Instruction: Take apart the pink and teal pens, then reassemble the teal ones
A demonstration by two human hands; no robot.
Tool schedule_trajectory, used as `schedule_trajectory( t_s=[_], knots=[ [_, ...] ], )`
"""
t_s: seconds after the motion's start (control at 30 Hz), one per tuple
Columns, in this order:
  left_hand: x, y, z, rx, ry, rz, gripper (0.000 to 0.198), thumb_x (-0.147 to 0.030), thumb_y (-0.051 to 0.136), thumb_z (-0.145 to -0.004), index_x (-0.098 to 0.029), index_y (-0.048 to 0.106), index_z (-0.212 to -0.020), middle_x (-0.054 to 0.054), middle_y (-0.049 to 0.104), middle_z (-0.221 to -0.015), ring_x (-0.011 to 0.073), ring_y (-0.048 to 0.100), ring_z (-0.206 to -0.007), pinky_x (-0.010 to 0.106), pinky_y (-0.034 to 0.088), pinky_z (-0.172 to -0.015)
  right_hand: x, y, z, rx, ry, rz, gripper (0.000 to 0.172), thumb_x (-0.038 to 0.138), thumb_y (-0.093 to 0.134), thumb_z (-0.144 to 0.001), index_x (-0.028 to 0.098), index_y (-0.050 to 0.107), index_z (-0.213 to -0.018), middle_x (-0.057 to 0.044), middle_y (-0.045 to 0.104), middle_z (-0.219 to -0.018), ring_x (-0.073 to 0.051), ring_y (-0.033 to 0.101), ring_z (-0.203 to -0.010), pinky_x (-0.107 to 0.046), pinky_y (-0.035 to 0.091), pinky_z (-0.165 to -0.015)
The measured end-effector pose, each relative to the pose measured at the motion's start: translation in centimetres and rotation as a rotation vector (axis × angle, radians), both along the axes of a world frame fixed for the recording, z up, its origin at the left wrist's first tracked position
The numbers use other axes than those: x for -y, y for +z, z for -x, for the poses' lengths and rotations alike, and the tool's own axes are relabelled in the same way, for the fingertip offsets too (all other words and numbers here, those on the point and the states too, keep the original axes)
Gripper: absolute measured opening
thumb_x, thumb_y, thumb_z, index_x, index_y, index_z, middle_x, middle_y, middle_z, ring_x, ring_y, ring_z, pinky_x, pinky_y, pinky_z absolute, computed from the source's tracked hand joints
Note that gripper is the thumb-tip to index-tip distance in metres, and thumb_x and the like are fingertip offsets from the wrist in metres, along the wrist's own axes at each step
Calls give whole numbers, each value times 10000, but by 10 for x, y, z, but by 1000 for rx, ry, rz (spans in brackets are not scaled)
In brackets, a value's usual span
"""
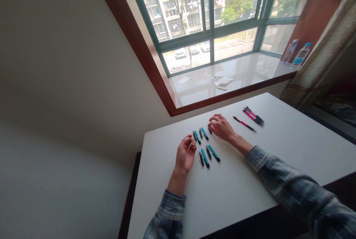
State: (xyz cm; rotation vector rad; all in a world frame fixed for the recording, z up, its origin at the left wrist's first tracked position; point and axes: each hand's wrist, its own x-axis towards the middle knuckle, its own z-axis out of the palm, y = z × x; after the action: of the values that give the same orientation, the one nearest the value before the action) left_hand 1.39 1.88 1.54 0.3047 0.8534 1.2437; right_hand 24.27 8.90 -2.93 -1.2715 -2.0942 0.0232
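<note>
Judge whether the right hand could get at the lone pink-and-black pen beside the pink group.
Probably yes: the right hand is close to the lone pen, with only bare white tabletop between them, though a pink piece shows beneath the hand.

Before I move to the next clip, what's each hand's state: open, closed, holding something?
Left hand: fingers curled, apparently holding a small white piece.
Right hand: fingers bent over a red-and-black pen; whether gripping, cannot tell.
</note>
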Motion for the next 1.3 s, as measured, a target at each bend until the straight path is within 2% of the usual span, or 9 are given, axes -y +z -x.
schedule_trajectory(
  t_s=[0.17,0.3,0.43,0.6,0.77,0.93,1.03,1.13,1.3],
  knots=[
    [1,3,-1,6,11,19,150,-145,732,-813,-103,716,-956,38,664,-775,106,600,-643,209,524,-595,6,8,-2,-47,14,-22,144,181,661,-955,225,791,-912,-99,737,-1111,-326,538,-1189,-505,497,-997],
    [1,6,-1,64,-40,40,236,-209,691,-857,-97,725,-1063,116,735,-957,187,710,-875,287,597,-798,19,20,7,-156,82,-67,150,223,637,-991,231,783,-958,-88,745,-1047,-295,567,-1150,-473,503,-1005],
    [1,8,-2,125,-121,24,346,-289,643,-903,-83,694,-1176,175,722,-1154,240,705,-1070,345,589,-926,38,28,27,-171,239,-66,122,284,662,-991,260,777,-1021,-68,752,-1018,-275,592,-1111,-451,514,-999],
    [2,10,-3,150,-209,11,424,-328,623,-937,-75,648,-1277,182,713,-1174,207,706,-954,304,593,-820,53,29,44,-136,347,-35,97,262,717,-953,295,790,-1008,-57,764,-1078,-279,602,-1109,-467,534,-971],
    [4,9,-4,174,-252,-11,449,-333,611,-952,-78,634,-1321,202,695,-1237,213,705,-944,311,585,-806,56,30,48,-147,432,-4,122,224,690,-971,280,784,-1024,-49,786,-1045,-245,648,-966,-429,563,-890],
    [6,10,-5,171,-290,-48,477,-339,634,-938,-94,611,-1346,191,693,-1226,190,698,-858,293,575,-743,62,33,55,-200,497,2,146,183,654,-985,259,768,-1036,-52,787,-1013,-233,674,-963,-418,562,-918],
    [8,13,-5,162,-280,-64,494,-336,673,-910,-149,596,-1361,179,673,-1285,225,708,-998,326,582,-839,60,34,49,-210,453,23,148,193,656,-981,265,761,-1055,-60,781,-1017,-237,671,-972,-422,559,-928],
    [9,14,-5,159,-270,-82,504,-331,706,-879,-154,608,-1341,183,649,-1334,283,665,-1192,391,553,-988,49,30,27,-222,266,27,135,193,643,-980,245,764,-1009,-64,771,-918,-241,655,-927,-397,559,-877],
    [7,9,0,127,-177,-88,442,-297,712,-849,-156,670,-1266,156,672,-1294,268,685,-1116,385,560,-957,25,14,-16,-276,63,16,127,158,658,-944,221,768,-934,-55,786,-913,-247,667,-894,-384,549,-852]
  ],
)
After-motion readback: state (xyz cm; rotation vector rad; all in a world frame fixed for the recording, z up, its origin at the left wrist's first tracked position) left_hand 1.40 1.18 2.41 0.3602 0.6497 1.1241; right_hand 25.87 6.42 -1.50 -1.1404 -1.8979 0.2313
